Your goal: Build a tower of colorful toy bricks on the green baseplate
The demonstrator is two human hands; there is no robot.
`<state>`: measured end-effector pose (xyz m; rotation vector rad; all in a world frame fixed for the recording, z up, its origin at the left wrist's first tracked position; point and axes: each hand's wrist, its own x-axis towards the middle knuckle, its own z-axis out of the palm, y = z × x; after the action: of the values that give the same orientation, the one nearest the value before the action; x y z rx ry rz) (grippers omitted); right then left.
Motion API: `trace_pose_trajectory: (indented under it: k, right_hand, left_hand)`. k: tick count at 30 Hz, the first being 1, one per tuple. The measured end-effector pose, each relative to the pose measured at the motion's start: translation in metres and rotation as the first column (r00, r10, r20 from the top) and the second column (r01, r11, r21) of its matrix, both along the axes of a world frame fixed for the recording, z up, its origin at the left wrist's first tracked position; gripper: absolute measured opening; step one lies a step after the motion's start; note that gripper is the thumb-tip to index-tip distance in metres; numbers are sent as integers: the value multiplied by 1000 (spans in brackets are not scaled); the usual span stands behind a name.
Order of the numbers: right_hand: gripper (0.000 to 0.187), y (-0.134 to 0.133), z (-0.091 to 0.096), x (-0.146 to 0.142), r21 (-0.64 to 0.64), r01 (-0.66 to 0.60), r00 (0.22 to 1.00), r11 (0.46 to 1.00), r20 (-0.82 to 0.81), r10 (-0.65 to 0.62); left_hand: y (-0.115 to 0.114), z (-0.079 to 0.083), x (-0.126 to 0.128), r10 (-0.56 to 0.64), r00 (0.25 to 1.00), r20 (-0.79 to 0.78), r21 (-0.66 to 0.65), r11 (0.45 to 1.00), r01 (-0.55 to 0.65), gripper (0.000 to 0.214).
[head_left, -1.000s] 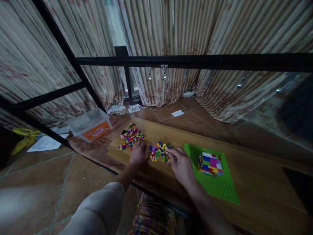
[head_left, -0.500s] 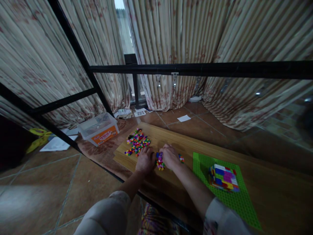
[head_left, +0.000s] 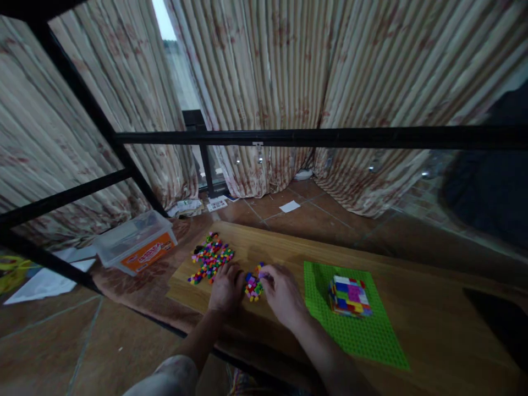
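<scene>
The larger loose toy-brick pile [head_left: 211, 259] lies at the left end of the wooden tabletop [head_left: 274, 246]. Left hand [head_left: 226, 286]: back upward, beside that pile; grip cannot be determined. The smaller brick pile [head_left: 252, 288] lies between both hands. Right hand [head_left: 282, 292]: angled leftward, thumb and index close together; any pinched brick is indiscernible. Rightward, a brick-built block [head_left: 350, 297] stands on a green studded baseplate [head_left: 371, 344].

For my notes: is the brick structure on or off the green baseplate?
On: the green baseplate shows all around the brick structure.
</scene>
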<state>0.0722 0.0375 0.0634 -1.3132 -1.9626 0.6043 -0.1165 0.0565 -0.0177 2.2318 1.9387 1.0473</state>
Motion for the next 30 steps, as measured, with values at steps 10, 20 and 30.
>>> trace_pose_trajectory:
  k: [10,20,30]
  right_hand:
    - [27,-74,-19,132,-257,427,706,867,-505,-497]
    - [36,-36,-41,189,-455,485,364,747,-672,-645]
    - [30,-22,-44,193,-465,410,518,784,-589,-620]
  left_hand:
    - [4,2,-5,1,997,-81,-1,1000,-1,20]
    - [9,3,-9,-13,991,-131,24,1000,16,22]
    - [10,1,-11,12,985,-175,-8,1000,-13,26]
